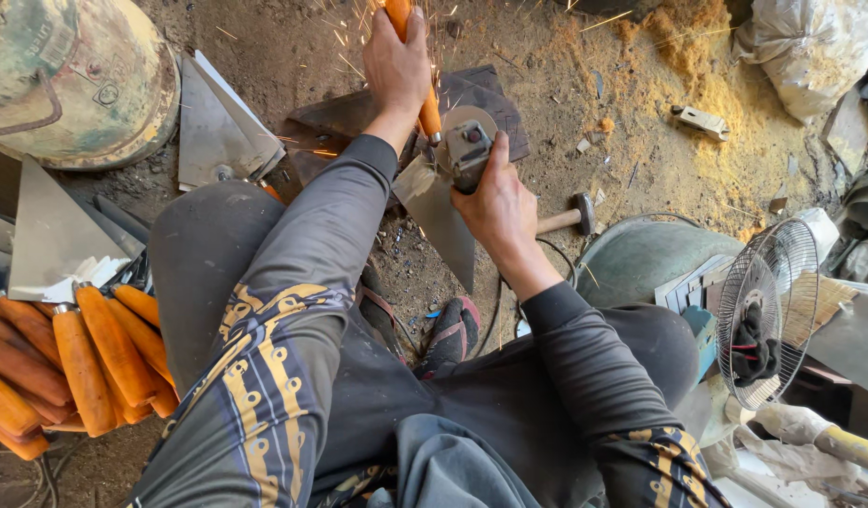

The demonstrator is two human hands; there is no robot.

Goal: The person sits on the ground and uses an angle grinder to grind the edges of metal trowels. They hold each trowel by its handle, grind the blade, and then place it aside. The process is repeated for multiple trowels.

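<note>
**Inspector:** Dirt floor (293,38), sawdust heap (678,47) at its far edge. Left hand (396,61) clamped on the orange handle (430,111) of a trowel blade (443,221); right hand (495,202) clamped on the angle grinder (467,141), disc on the blade.

**Foreman:** Risks?

**Inspector:** Sparks flying toward that sawdust could likely ignite it. Bare hands beside the disc; a snag may kick it into fingers. Foot (453,334) lies just beneath the blade's tip.

Dirt-floor metal workshop: grinder sparks (359,38), sawdust (678,38), stacked orange-handled trowels (86,362).
</note>
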